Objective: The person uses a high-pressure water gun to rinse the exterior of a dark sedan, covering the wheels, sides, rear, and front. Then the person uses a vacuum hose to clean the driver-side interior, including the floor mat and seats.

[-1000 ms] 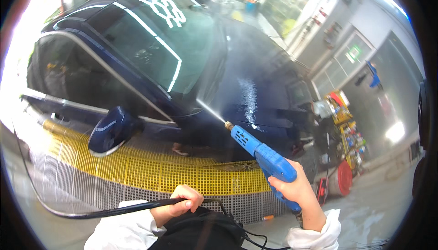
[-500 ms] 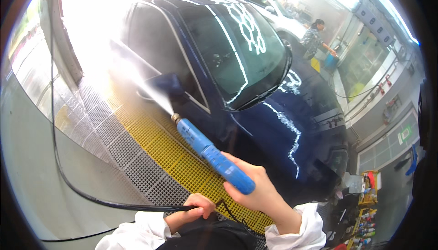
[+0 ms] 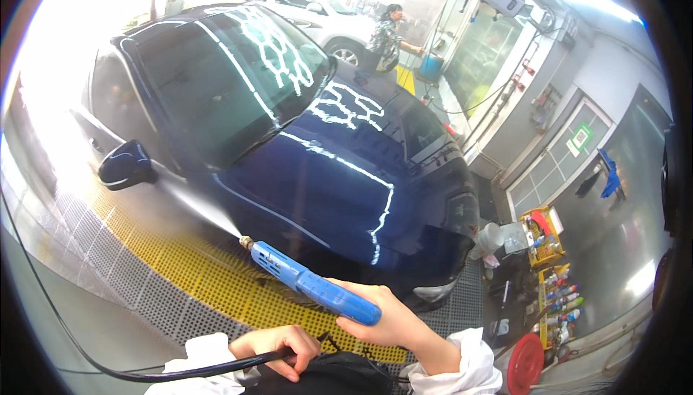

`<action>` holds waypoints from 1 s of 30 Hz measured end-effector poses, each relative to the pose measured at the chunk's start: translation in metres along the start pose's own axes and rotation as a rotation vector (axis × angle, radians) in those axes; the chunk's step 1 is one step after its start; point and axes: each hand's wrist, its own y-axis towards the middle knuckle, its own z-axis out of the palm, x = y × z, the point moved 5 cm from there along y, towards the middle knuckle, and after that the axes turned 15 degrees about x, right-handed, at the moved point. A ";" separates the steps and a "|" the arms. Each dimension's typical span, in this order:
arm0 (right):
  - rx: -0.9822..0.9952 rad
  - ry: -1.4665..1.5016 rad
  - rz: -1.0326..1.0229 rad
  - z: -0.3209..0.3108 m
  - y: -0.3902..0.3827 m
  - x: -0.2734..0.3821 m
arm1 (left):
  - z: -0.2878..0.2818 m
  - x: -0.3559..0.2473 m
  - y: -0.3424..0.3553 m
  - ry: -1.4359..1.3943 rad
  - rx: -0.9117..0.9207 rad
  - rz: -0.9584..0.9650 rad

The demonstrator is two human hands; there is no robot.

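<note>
My right hand [image 3: 382, 316] is wrapped round the handle of a blue pressure washer gun [image 3: 310, 283]. From its brass nozzle a white water spray [image 3: 206, 211] fans up and left, along the side of a dark blue car [image 3: 339, 178] below its wing mirror [image 3: 126, 165]. My left hand [image 3: 278, 348] grips a black hose [image 3: 180, 375] low in front of me, its fingers curled over it. The hose runs off to the left and curves up along the left rim. White sleeves cover both my forearms.
Yellow and grey floor grating [image 3: 216, 290] runs beside the car. At right stand yellow shelves [image 3: 552, 290] with several bottles, and a red round lid [image 3: 525, 362]. Farther back, a person [image 3: 386, 38] stands near a blue bucket [image 3: 431, 67] and a white car [image 3: 317, 16].
My view has swung right, so the car sits farther left and more of the shelves shows. The spray now reaches lower along the car's side, beneath the mirror. Both hands keep their holds.
</note>
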 end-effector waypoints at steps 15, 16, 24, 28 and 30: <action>-0.304 0.074 0.077 -0.194 -0.283 -0.157 | -0.013 0.294 0.338 -0.127 -0.052 -0.445; -0.336 0.063 0.029 -0.204 -0.283 -0.169 | -0.016 0.300 0.350 -0.124 -0.097 -0.464; -0.171 0.047 -0.081 -0.308 -0.265 -0.257 | -0.066 0.334 0.465 -0.165 -0.857 -0.175; -0.055 0.011 -0.065 -0.356 -0.254 -0.289 | -0.111 0.364 0.510 -0.226 -1.186 0.065; -0.007 -0.032 -0.058 -0.383 -0.258 -0.296 | -0.130 0.375 0.534 -0.228 -1.261 0.140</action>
